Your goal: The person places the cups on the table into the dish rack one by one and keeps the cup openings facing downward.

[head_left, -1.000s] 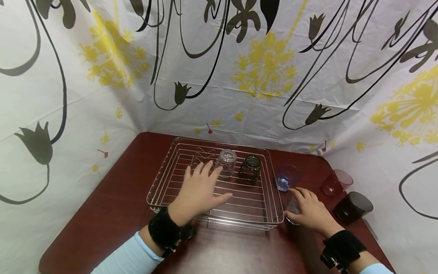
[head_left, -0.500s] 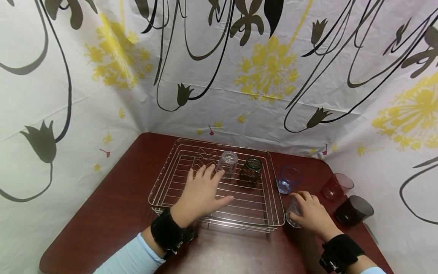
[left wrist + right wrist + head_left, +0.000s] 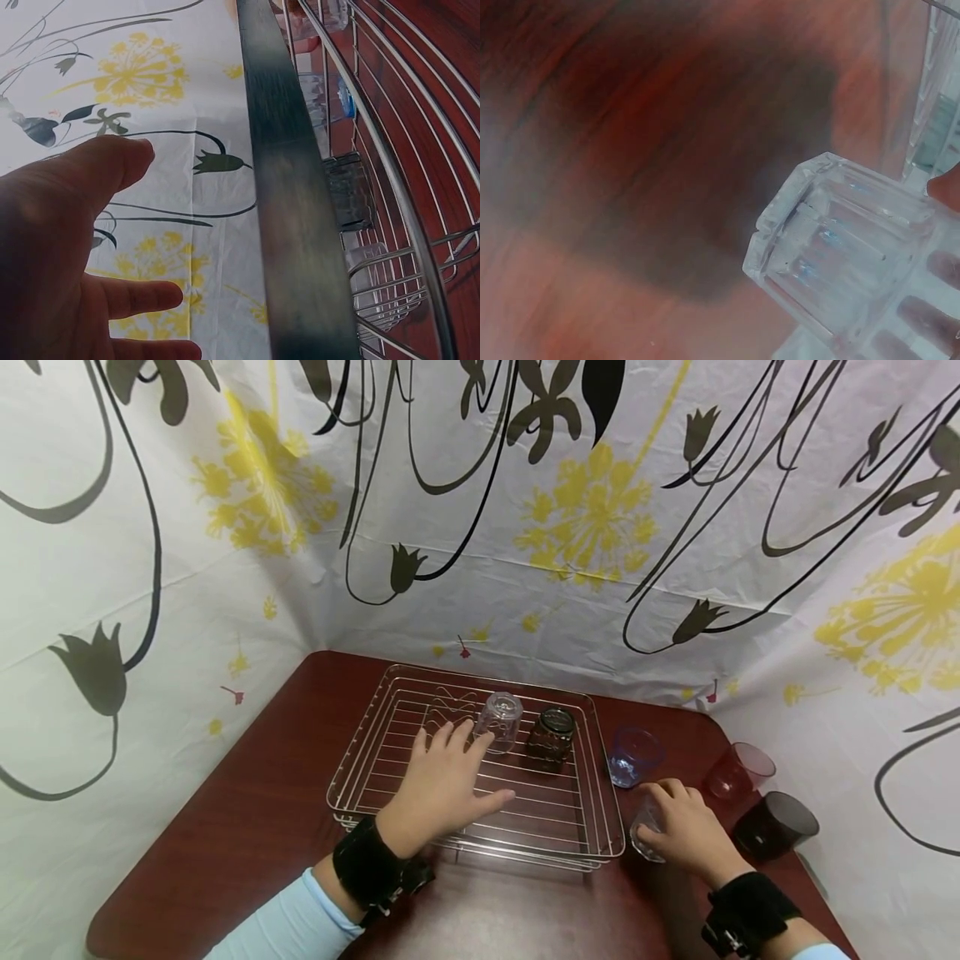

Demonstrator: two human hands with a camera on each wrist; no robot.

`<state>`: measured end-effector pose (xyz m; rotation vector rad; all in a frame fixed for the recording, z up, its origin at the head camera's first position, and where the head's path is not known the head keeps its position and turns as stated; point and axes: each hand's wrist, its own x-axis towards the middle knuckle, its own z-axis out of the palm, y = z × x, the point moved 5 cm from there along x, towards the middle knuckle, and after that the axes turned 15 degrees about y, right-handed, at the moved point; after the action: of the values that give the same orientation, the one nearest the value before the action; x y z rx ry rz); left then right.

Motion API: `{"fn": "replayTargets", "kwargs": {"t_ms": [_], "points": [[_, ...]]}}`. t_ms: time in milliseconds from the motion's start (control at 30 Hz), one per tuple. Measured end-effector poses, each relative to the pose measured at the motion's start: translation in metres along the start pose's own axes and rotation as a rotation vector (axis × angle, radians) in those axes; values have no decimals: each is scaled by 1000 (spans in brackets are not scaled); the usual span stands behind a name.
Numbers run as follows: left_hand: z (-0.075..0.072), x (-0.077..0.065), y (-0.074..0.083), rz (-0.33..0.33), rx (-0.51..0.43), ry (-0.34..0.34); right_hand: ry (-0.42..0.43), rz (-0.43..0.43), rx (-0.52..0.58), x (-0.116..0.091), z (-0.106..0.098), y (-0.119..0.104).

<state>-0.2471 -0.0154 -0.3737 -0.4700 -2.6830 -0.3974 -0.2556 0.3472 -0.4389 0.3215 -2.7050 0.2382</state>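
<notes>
My right hand grips a clear drinking glass beside the right side of the wire rack. In the right wrist view, the faceted base of the clear glass faces the camera, and fingers show behind its wall. My left hand hovers over the rack with its fingers spread, holding nothing. Its thumb and two fingers stand apart in the left wrist view. Upside down on the rack stand a clear glass and, to its right, a dark glass.
Right of the rack, a blue glass, a red glass and a black glass are on the dark red table. A patterned cloth encloses the back and sides. Black straps circle both wrists.
The head view has tilted up slightly, so the scene sits a little lower. Both hands and the glasses keep nearly the same places relative to the rack.
</notes>
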Motion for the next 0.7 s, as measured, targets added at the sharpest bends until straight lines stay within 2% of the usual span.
{"fn": "replayTargets", "kwargs": {"t_ms": [333, 700], "points": [[-2, 2, 0, -7, -6, -7, 53, -27, -17, 15, -33, -2], [-3, 3, 1, -6, 9, -8, 115, -99, -44, 31, -59, -14]]}}
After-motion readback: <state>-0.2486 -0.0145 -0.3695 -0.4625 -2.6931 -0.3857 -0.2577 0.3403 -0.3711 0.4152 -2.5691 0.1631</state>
